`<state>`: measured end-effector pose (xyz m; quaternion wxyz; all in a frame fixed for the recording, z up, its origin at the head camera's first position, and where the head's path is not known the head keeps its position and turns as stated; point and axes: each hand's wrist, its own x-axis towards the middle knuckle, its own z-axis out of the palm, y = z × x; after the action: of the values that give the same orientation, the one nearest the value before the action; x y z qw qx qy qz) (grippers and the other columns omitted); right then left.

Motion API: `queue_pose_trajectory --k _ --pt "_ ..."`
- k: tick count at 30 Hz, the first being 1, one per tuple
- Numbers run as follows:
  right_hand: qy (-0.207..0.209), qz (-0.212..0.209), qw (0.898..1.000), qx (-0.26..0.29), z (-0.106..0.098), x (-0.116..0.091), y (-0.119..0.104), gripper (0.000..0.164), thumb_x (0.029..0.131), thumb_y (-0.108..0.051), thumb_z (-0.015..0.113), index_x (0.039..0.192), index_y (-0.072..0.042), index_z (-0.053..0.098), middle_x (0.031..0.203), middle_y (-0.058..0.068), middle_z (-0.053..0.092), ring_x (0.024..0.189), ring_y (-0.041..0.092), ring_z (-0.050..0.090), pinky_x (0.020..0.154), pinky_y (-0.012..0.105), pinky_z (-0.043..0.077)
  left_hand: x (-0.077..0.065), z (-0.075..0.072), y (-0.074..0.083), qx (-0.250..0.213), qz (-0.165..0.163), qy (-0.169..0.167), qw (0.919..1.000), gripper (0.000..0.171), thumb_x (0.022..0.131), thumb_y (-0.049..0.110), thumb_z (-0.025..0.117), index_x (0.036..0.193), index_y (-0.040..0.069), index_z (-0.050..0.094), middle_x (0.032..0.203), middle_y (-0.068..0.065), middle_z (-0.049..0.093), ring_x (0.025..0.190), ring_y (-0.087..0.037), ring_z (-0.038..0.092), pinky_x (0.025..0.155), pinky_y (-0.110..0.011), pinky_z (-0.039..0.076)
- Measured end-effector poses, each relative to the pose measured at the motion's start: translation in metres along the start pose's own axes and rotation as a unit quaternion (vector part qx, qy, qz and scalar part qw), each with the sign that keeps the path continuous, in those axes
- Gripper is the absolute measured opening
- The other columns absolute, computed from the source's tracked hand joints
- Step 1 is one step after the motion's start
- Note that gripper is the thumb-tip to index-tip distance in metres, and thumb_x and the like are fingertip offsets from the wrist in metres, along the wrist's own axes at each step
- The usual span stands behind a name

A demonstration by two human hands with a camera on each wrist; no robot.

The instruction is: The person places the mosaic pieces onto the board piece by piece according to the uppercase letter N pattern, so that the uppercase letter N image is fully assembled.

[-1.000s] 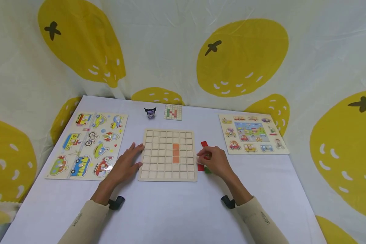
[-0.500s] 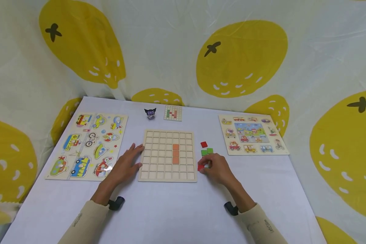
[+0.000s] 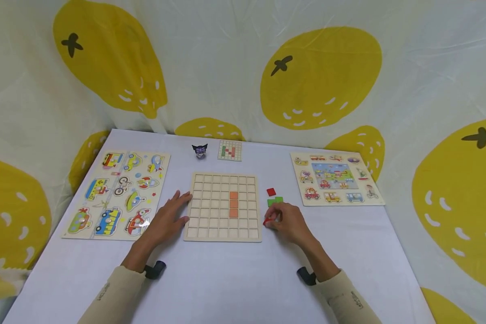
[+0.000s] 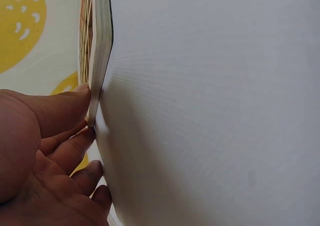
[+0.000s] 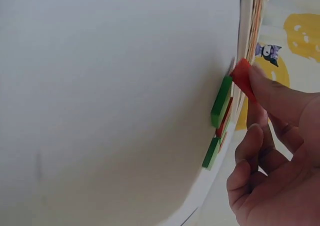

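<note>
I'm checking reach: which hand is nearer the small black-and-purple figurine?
Left. The left hand is in front of the figurine, slightly left; the right hand is farther off, in front and rightward.

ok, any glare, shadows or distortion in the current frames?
Head: small bright glare on the red helicopter piece; left wrist: soft dark shadow across the white tabletop beside the board; right wrist: dim overall, tabletop edge bowed, probably lens distortion.

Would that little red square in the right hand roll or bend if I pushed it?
It probably wouldn't roll: the red square has flat faces and straight edges. It's likely stiff, looking unbent in the right hand.
</note>
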<state>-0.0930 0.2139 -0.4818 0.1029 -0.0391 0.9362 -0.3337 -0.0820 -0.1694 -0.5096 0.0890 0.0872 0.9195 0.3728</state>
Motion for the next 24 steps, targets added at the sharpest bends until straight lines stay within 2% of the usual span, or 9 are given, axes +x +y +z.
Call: queue_pose_trajectory --k 8,16,24 --pt "0.024 -0.015 0.998 0.057 0.004 -0.002 -0.010 0.020 0.086 -0.013 0.089 0.099 -0.019 0.075 0.087 0.001 0.063 0.083 0.019 0.055 0.066 0.022 0.045 0.000 0.000 0.000 -0.001 0.004 0.002 1.0000 0.072 0.097 0.004 0.071 0.163 0.013 0.042 0.175 -0.014 0.031 0.166 -0.041 0.015 0.134 -0.066 0.015" --pt "0.042 -0.008 0.996 0.074 0.016 -0.003 -0.027 0.019 0.084 -0.014 0.090 0.094 -0.019 0.075 0.082 -0.001 0.067 0.080 0.018 0.056 0.067 0.025 0.045 0.001 0.000 0.000 0.003 0.010 0.003 0.9999 0.072 0.097 0.003 0.072 0.162 0.012 0.042 0.174 -0.014 0.032 0.166 -0.041 0.016 0.134 -0.064 0.015" --pt "0.038 -0.007 0.997 0.074 0.031 -0.002 -0.038 0.016 0.086 -0.014 0.089 0.091 -0.021 0.075 0.079 -0.004 0.068 0.073 0.017 0.055 0.063 0.026 0.045 0.000 -0.001 0.002 0.004 0.004 0.000 1.0000 0.072 0.097 0.003 0.071 0.162 0.012 0.042 0.174 -0.015 0.032 0.165 -0.042 0.016 0.134 -0.065 0.016"
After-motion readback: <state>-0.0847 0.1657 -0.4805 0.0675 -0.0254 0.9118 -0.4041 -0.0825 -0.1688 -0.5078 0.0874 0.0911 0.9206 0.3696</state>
